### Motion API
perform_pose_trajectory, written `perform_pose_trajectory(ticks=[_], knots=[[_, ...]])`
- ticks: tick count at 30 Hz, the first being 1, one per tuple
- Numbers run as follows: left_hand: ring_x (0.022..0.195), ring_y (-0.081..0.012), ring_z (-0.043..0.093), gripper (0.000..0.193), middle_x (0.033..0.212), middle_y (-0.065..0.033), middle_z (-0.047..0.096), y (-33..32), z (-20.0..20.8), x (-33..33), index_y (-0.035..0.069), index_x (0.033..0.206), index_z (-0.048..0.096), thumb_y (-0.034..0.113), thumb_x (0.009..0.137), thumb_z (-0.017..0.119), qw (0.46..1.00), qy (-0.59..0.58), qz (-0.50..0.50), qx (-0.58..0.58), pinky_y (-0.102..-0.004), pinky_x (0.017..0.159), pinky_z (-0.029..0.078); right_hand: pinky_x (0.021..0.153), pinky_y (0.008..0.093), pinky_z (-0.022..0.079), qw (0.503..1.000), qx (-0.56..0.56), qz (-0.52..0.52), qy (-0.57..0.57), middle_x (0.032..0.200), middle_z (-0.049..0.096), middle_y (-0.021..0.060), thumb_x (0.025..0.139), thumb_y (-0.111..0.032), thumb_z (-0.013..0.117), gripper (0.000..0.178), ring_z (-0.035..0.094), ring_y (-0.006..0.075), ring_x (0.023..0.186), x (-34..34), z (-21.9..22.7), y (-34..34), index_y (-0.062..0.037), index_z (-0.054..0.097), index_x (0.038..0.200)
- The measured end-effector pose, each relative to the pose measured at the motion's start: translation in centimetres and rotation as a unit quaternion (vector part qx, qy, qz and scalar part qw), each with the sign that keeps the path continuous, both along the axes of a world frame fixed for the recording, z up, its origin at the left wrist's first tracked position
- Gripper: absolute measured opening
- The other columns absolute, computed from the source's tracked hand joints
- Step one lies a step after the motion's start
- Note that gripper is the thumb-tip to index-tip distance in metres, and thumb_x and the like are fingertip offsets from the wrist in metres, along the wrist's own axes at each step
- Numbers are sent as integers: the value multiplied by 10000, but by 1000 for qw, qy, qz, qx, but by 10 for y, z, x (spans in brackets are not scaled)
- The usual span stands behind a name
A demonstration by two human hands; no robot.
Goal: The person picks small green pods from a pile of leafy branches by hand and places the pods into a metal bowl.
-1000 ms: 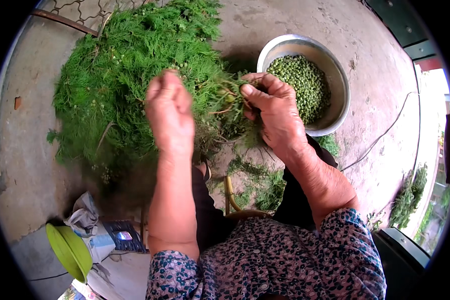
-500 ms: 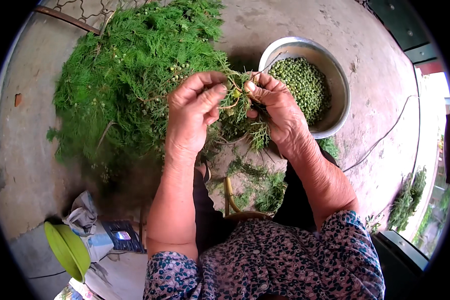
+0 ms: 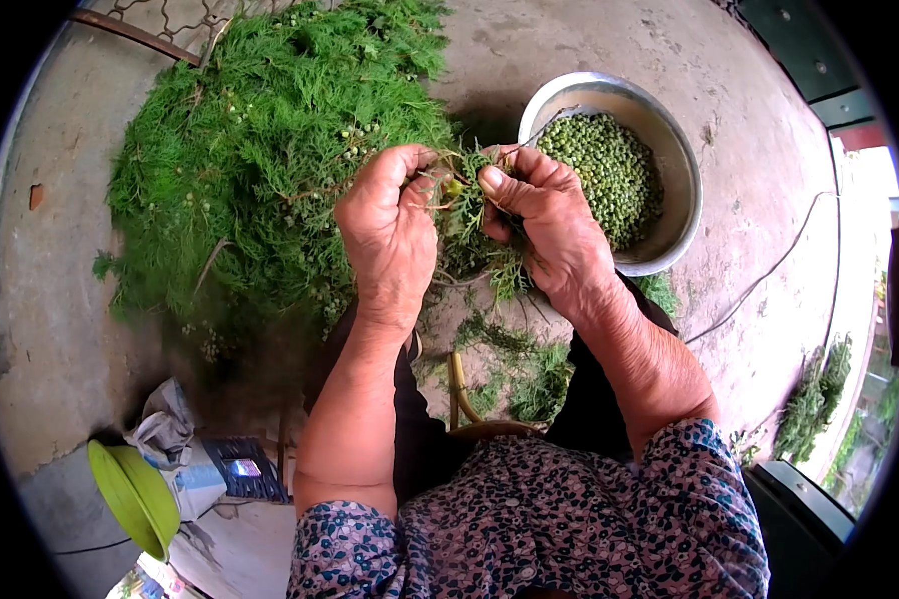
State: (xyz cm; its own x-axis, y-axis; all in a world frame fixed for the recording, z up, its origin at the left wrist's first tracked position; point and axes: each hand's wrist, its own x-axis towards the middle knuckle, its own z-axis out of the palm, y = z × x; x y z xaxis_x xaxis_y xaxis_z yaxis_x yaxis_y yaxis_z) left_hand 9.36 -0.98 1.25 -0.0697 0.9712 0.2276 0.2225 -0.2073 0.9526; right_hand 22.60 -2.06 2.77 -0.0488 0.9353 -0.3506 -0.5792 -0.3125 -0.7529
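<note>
In front of me, a green evergreen sprig (image 3: 459, 205) with a yellowish-green berry is held between both hands, above the inner side of the metal basin (image 3: 681, 205). My right hand (image 3: 554, 215) grips it, thumb pressed against the curled fingers. On its other side, my left hand (image 3: 390, 225) is closed, its fingertips at the thin stems; those tips are partly hidden. Small round green berries (image 3: 609, 170) fill much of the basin. To the left spreads a large heap of leafy evergreen branches (image 3: 260, 150), some bearing pale berries.
Loose green cuttings (image 3: 539, 384) lie on the floor between my legs, beside a curved yellow bar (image 3: 459, 384). A lime-green basin (image 3: 135, 499) leans at lower left near a grey bag (image 3: 165, 429). A thin cable (image 3: 759, 299) crosses the floor at right.
My left hand has turned and shifted slightly right, closer to the right hand, its fingers now more hidden. The sprig has moved a little left with my right hand.
</note>
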Motion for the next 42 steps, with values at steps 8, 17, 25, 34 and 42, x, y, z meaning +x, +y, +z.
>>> perform_pose_trajectory(ticks=[8, 17, 25, 34, 42], knots=[[489, -97, 460, 59, 722, -58, 558, 15, 10, -9, 19, 850, 549, 60, 809, 539, 880, -440, -31, -178, -205, 412, 348, 467, 223, 379, 994, 49, -73, -59, 686, 531, 23, 825, -4, 550, 64, 462, 94, 531, 9, -3, 12, 19, 555, 885], [507, -38, 448, 134, 689, -8, 572, 9, 7, -3, 12, 905, 575, 38, 778, 609, 881, -368, -159, -251, -170, 423, 333, 462, 218, 373, 993, 50, -81, -65, 695, 548, 28, 827, -4, 547, 79, 467, 85, 545, 5, -7, 9, 31, 560, 897], [485, -20, 398, 123, 628, 52, 512, 5, 6, 6, 40, 841, 595, 112, 773, 667, 944, -215, -102, -228, -150, 394, 267, 471, 208, 381, 995, 33, -56, -80, 666, 545, 26, 829, -12, 545, 68, 467, 87, 531, 4, -6, 8, 25, 560, 884], [564, -96, 467, 49, 758, -71, 554, 18, 0, -11, 31, 803, 548, 73, 817, 568, 788, -570, -72, -221, -206, 446, 346, 460, 173, 393, 989, -2, -1, 145, 743, 534, 26, 875, -28, 419, 86, 426, 65, 515, 23, -7, 17, -33, 502, 898], [422, -23, 381, 143, 586, 28, 511, 4, 1, 5, 43, 765, 581, 158, 783, 664, 913, -336, -124, -195, -165, 340, 244, 460, 193, 406, 978, 0, -19, 206, 749, 512, 35, 881, -40, 422, 89, 443, 85, 515, 19, -13, 19, -11, 491, 931]])
